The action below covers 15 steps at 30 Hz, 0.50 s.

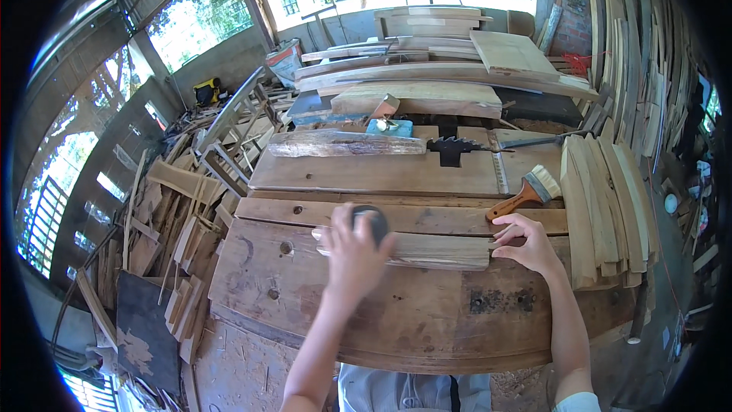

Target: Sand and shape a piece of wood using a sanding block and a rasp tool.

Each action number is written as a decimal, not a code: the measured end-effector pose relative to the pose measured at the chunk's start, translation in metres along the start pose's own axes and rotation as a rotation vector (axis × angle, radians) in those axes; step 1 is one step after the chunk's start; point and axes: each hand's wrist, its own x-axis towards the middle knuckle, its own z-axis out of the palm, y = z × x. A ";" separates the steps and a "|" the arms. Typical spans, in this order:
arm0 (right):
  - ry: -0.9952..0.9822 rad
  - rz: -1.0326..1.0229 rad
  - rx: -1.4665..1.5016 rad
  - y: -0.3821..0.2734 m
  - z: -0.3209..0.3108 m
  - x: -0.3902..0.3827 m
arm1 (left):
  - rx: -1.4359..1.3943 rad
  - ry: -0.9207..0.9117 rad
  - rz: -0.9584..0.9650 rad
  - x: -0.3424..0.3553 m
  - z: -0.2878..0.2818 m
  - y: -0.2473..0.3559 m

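Observation:
My left hand (pixel 349 255), blurred, has its fingers over a dark rounded block (pixel 374 221), on the left part of a pale, grained wooden strip (pixel 435 250) lying across the workbench (pixel 381 320). My right hand (pixel 526 244) is at the strip’s right end, fingers bent and apart, fingertips resting by that end. Just above it, a wooden-handled brush (pixel 537 187) with pale bristles lies on the bench.
Stacked slats (pixel 595 206) line the bench’s right side. Farther back are a rough plank (pixel 343 145), a blue block (pixel 389 128), a toothed dark blade (pixel 461 145) and piled boards (pixel 404 72). Scrap wood (pixel 175 175) fills the left floor; long timbers (pixel 625 46) stand right.

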 end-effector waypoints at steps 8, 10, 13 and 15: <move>0.037 0.075 0.062 0.006 0.002 -0.004 | -0.268 -0.140 0.479 -0.018 0.027 0.096; 0.038 0.057 0.032 0.004 0.000 -0.005 | -0.287 -0.125 0.464 -0.014 0.022 0.085; 0.041 0.036 -0.015 0.001 -0.003 -0.007 | -0.206 -0.018 0.302 -0.005 0.011 0.047; 0.047 0.033 -0.034 0.001 -0.006 -0.009 | -0.063 0.067 0.163 0.001 0.003 0.011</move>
